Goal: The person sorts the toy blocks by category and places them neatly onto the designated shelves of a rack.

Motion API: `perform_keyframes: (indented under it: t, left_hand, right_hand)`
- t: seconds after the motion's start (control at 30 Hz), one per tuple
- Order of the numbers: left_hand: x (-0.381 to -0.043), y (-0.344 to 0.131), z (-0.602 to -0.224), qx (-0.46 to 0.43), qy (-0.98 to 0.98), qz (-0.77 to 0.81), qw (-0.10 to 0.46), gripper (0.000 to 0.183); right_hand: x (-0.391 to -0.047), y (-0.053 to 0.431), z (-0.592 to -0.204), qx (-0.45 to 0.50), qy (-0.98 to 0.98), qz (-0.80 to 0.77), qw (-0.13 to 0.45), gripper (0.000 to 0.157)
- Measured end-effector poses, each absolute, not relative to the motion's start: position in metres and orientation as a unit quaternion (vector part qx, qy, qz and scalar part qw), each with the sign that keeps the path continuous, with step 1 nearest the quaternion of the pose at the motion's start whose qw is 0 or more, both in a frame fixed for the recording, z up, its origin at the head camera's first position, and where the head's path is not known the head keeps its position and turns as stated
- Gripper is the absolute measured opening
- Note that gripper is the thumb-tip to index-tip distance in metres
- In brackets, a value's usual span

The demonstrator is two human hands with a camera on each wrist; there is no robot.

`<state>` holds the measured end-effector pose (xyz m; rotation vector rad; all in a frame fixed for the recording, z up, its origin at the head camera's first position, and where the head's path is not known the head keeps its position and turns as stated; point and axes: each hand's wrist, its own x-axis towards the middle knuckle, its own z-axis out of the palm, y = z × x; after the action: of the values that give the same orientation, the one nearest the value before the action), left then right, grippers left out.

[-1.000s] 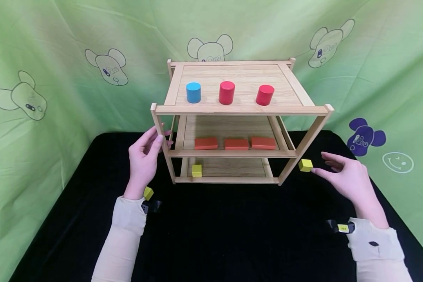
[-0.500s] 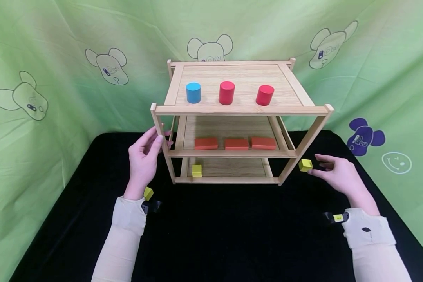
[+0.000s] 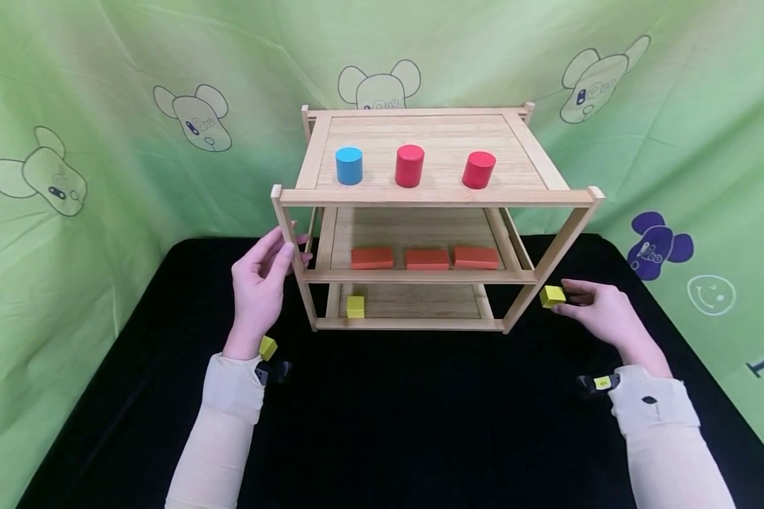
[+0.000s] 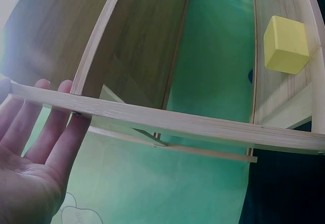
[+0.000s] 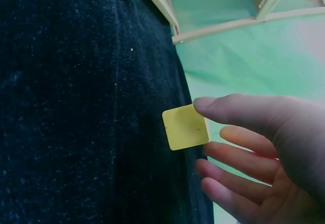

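My left hand (image 3: 259, 290) grips the front left post (image 4: 177, 117) of a three-tier wooden shelf (image 3: 433, 198), thumb in front and fingers passing behind. On the black cloth to the right of the shelf sits a yellow cube (image 3: 552, 296). My right hand (image 3: 601, 311) pinches this cube at its right side, the thumb (image 5: 228, 107) on one corner and the index finger at another. A second yellow cube (image 3: 355, 307) stands at the left of the bottom tier. Partly hidden by my left wrist, another yellow cube (image 3: 268, 348) lies on the cloth.
The top tier bears a blue cylinder (image 3: 349, 167) and two red cylinders, one (image 3: 409, 167) in the middle and one (image 3: 479, 170) to the right. Three orange-red blocks (image 3: 427, 259) line the middle tier. A green printed curtain (image 3: 127, 63) surrounds the black-covered table (image 3: 407, 424).
My right hand has moved left toward the shelf, and its thumb and index finger have come together at the yellow cube. My left hand stays on the post.
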<state>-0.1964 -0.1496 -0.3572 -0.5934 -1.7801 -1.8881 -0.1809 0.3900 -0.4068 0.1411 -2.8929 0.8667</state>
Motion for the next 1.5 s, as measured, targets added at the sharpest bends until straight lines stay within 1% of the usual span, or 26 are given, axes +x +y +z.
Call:
perform_keyframes:
  t: [0.2,0.53,0.77,1.03,1.23,1.5]
  left_hand:
    - [-0.196,-0.149,-0.357,-0.215,-0.649,-0.691,0.235,0.034]
    - [-0.197,-0.149,-0.357,-0.217,-0.646,-0.693,0.237,0.034]
    - [-0.197,-0.149,-0.357,-0.218,-0.649,-0.691,0.234,0.037]
    - [-0.196,-0.149,-0.358,-0.215,-0.642,-0.698,0.234,0.034]
    - [-0.196,-0.149,-0.357,-0.213,-0.650,-0.690,0.237,0.033]
    - [-0.196,-0.150,-0.357,-0.212,-0.655,-0.684,0.240,0.034]
  right_hand:
    - [-0.186,0.391,-0.412,0.057,-0.954,0.288,0.051,0.053]
    - [-0.187,0.391,-0.417,0.045,-0.957,0.272,0.093,0.045]
    - [-0.184,0.393,-0.419,0.022,-0.958,0.266,0.101,0.036]
    - [-0.177,0.391,-0.419,-0.010,-0.949,0.290,0.120,0.040]
    - [-0.174,0.390,-0.420,-0.017,-0.935,0.326,0.142,0.040]
    - [-0.172,0.390,-0.415,-0.029,-0.930,0.333,0.154,0.042]
